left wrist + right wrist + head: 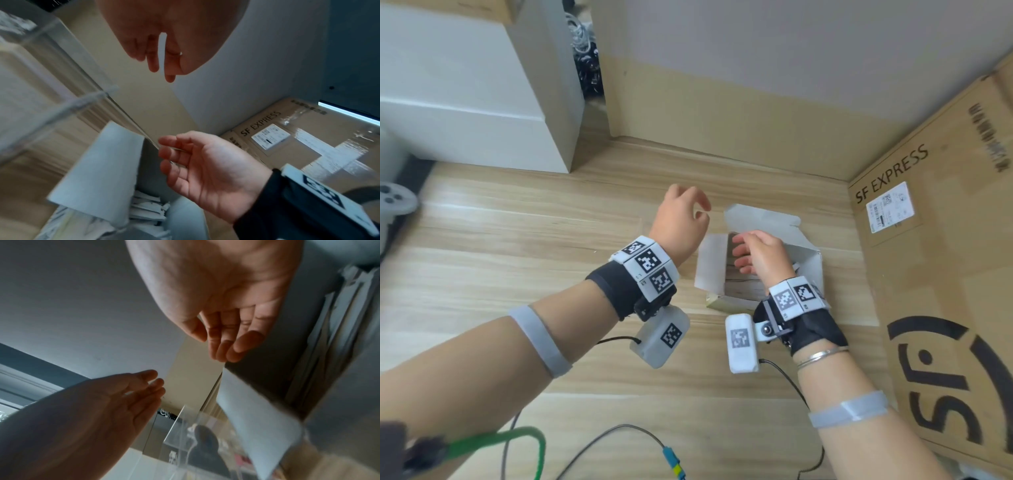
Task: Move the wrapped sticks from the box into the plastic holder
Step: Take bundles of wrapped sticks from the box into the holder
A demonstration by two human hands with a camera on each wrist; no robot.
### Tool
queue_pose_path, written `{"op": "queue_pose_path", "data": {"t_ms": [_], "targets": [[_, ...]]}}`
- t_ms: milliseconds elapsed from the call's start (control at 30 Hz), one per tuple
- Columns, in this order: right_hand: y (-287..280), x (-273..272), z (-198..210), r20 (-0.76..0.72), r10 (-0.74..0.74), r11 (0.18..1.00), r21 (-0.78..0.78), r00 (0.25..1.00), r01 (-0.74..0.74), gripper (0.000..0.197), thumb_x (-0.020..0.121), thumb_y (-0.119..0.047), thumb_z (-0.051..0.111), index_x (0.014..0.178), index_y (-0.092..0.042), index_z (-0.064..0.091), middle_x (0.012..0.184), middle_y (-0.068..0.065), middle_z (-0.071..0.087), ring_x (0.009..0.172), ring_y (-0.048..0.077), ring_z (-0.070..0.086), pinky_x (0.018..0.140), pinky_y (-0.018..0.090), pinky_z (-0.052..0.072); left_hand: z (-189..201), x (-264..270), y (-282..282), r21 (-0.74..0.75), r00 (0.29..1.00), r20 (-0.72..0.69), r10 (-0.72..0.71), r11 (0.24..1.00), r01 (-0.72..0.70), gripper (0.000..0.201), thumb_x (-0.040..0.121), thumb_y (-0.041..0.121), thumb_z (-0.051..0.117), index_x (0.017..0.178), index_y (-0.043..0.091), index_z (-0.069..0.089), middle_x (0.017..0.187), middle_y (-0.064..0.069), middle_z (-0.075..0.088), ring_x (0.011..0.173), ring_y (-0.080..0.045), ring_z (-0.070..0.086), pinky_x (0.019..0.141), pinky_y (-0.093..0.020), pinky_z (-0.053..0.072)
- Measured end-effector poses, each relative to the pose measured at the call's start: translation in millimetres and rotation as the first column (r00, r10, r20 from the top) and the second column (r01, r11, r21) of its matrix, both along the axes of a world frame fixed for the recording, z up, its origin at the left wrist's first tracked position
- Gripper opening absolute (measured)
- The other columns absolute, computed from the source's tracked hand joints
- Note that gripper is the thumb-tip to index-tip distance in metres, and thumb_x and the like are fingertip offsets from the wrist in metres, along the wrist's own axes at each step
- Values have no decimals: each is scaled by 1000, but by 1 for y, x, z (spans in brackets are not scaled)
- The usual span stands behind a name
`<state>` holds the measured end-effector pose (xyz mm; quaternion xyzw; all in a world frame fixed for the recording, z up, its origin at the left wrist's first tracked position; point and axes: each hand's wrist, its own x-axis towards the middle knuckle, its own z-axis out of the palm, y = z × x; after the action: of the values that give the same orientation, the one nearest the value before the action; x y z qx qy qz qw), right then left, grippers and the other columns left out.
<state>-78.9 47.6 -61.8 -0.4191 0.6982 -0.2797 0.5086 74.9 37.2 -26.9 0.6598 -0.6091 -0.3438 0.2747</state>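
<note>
Two bare hands are in view: the left hand (683,219) and the right hand (762,255), each with one tag-covered wristband. One small white box (806,270) with its flaps open lies on the one wooden table (517,240); the wrapped sticks (147,209) inside are a jumbled pile, too many and too blurred to count. One clear plastic holder (51,78) shows. One big SF EXPRESS carton (941,274) stands at the right, and one white block (465,85) at the left.

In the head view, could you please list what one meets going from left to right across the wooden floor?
Grey game controller → left hand → right hand over the open white box → SF Express carton.
</note>
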Motion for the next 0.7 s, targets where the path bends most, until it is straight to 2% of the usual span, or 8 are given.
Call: {"op": "queue_pose_path", "data": {"t_ms": [67,133,300,367,467,567,600,700], "targets": [[0,-12,1,-31,12,1000,6,999,-12,28,92,-13,41,74,-19,60,68,1,58,55,15,52,50,23,42,2,-15,2,-7,998,-21,-52,999,51,23,85,3,44,100,7,61,121,-8,53,114,-22,50,86,-17,35],[0,-23,2,-54,30,999,22,998,-29,28,92,-13,40,74,-19,60,69,1,59,57,14,53,51,22,42,1,-29,3,24,995,-34,-89,996,90,25,84,3,45,102,7,60,118,-10,58,113,-24,53,93,-28,42],[-3,-40,1,-49,86,987,138,995,-79,27,91,-11,42,72,-16,60,69,2,60,57,14,53,53,21,44,-11,-54,5,304,985,26,-170,940,154,43,87,10,47,130,11,42,129,-14,54,112,-29,55,81,-27,40],[-4,-46,-1,-68,129,972,205,989,-113,25,91,-12,44,72,-16,60,70,2,62,57,14,54,54,20,45,-18,-62,5,367,982,38,-183,917,157,54,87,9,49,138,11,33,134,-18,49,117,-32,52,87,-31,41],[-7,-51,-3,-73,204,947,267,976,-178,20,93,-14,45,88,-10,64,79,3,64,62,13,57,58,19,46,-27,-69,6,443,988,36,-147,889,116,68,86,5,47,147,14,17,147,-19,32,128,-34,44,101,-37,40],[-10,-55,0,-95,310,919,285,946,-273,28,94,-17,44,110,-7,64,94,5,64,75,16,59,64,18,46,-33,-73,7,526,995,35,-90,848,58,79,88,3,44,149,22,-2,154,-21,16,134,-35,37,105,-39,36],[-11,-55,1,-103,345,909,285,933,-305,29,95,-18,43,113,-7,63,97,5,63,79,17,59,65,17,46,-35,-74,7,550,996,44,-80,834,43,80,90,3,43,148,23,-8,152,-22,21,132,-35,40,104,-39,37],[-18,-56,3,-127,425,882,283,896,-377,30,96,-18,41,114,-8,62,103,7,65,84,18,58,66,17,47,-41,-77,3,610,996,71,-55,792,0,78,93,6,40,147,20,-14,134,-25,49,118,-36,54,99,-41,42]]}}
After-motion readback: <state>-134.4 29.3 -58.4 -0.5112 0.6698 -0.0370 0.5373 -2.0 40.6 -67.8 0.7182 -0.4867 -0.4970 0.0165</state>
